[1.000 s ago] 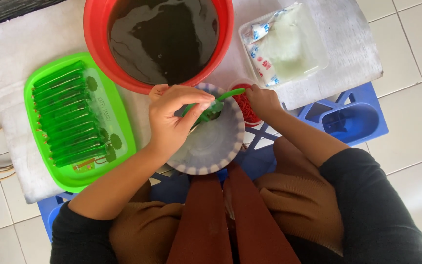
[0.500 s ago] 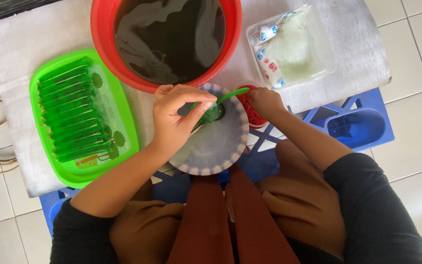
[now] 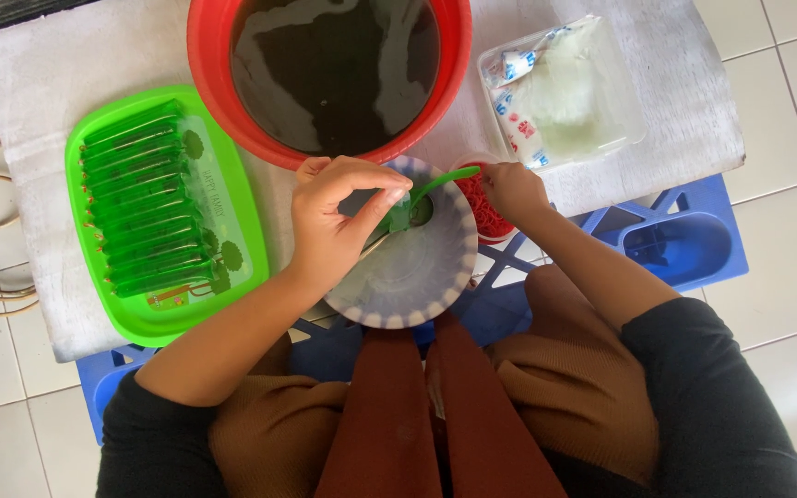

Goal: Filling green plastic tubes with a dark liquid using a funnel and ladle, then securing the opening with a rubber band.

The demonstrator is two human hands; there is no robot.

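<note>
Both hands unmoved | left hand (image 3: pixel 329 221) pinches bag (image 3: pixel 400 214) | right hand (image 3: pixel 512 191) grips ladle (image 3: pixel 445 179)

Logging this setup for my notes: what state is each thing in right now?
Red basin: upright, filled with dark liquid.
Green tray: flat, lined with green sticks.
Plate: under both hands.
Green spoon: held by right hand, tip over plate.
Left hand: fingers pinched at spoon tip.
Clear container: open, holds packets.
</note>
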